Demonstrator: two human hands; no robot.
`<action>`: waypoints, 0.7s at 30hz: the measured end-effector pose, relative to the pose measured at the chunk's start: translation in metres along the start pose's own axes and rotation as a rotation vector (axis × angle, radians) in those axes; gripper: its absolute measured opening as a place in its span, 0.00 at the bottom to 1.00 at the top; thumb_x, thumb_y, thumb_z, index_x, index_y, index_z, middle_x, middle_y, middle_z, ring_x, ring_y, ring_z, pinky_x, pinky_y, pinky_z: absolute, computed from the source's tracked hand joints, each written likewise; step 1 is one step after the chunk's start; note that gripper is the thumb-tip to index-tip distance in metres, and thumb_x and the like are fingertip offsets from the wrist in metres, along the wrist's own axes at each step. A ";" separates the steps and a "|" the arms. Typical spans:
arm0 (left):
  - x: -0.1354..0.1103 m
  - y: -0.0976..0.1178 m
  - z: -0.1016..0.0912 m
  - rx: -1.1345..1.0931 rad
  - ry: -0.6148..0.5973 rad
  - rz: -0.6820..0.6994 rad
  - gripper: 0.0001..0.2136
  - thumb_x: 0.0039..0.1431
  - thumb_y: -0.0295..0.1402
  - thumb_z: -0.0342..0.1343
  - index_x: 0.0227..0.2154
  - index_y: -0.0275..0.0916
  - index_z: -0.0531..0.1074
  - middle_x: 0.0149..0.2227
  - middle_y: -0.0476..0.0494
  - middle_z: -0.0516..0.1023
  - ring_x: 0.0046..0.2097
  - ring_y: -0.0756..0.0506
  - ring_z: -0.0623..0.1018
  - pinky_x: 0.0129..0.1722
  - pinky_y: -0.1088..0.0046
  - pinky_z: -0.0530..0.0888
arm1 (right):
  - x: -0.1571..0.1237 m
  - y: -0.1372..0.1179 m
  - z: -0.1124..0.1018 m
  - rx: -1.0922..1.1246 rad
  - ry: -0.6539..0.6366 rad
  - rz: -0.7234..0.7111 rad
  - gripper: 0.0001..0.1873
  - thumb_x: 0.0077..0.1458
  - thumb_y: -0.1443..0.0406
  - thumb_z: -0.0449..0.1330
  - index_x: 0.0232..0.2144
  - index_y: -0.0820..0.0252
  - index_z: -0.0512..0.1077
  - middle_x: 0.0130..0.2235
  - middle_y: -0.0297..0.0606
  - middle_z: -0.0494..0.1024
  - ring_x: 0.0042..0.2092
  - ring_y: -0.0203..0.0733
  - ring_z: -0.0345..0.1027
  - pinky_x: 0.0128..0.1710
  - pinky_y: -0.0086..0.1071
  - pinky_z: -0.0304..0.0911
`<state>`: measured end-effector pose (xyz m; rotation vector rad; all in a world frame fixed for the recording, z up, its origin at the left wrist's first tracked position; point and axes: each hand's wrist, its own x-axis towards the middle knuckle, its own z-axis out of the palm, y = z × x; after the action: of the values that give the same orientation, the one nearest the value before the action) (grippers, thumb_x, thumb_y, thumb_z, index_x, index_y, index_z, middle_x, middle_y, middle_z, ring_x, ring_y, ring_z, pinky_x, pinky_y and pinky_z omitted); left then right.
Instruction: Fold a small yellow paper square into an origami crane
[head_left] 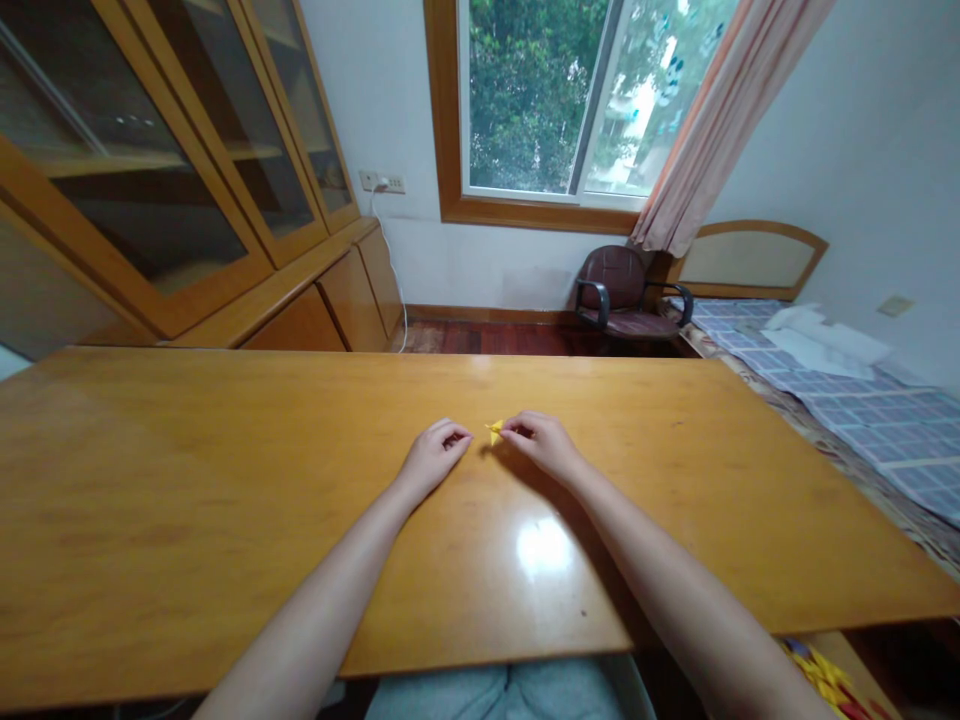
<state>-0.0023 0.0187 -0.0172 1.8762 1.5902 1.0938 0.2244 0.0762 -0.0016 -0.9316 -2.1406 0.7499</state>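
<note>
Between the thumb and fingertips of my right hand [541,440] is a small yellow paper crane [495,431], held just over the wooden table [225,480]. Its pointed end faces left, and part of it is hidden by my fingertips. A short gap to the left of the crane, my left hand [437,453] rests by the tabletop with thumb and fingers pinched together. Nothing shows in that pinch.
Below the table's right front edge, an open drawer or shelf holds yellow and red folded pieces [825,678]. A glass-fronted cabinet [225,150] stands at left. Beyond the table are a maroon armchair [615,285] and a bed with a checked cover [847,400].
</note>
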 end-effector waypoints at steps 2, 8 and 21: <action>0.004 -0.002 -0.001 -0.034 -0.013 -0.022 0.07 0.57 0.36 0.55 0.30 0.41 0.77 0.32 0.45 0.78 0.36 0.45 0.76 0.37 0.70 0.72 | 0.006 0.001 -0.002 -0.015 0.004 -0.007 0.09 0.58 0.61 0.60 0.32 0.57 0.78 0.33 0.37 0.81 0.34 0.38 0.72 0.37 0.30 0.64; 0.029 -0.010 0.004 -0.263 -0.016 -0.098 0.08 0.53 0.36 0.58 0.33 0.39 0.77 0.37 0.43 0.80 0.41 0.43 0.78 0.45 0.65 0.74 | 0.020 0.005 0.007 0.036 0.029 0.037 0.08 0.56 0.62 0.61 0.31 0.59 0.79 0.32 0.38 0.81 0.34 0.40 0.72 0.37 0.31 0.65; 0.021 -0.002 0.003 -0.194 -0.016 -0.021 0.06 0.56 0.35 0.58 0.32 0.40 0.77 0.34 0.46 0.78 0.37 0.46 0.77 0.38 0.72 0.73 | 0.004 0.008 0.027 0.237 0.098 0.219 0.09 0.53 0.60 0.64 0.30 0.60 0.79 0.30 0.38 0.80 0.30 0.39 0.73 0.33 0.31 0.66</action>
<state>-0.0012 0.0402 -0.0146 1.7332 1.4359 1.1755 0.2047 0.0780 -0.0220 -1.0605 -1.8368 1.0194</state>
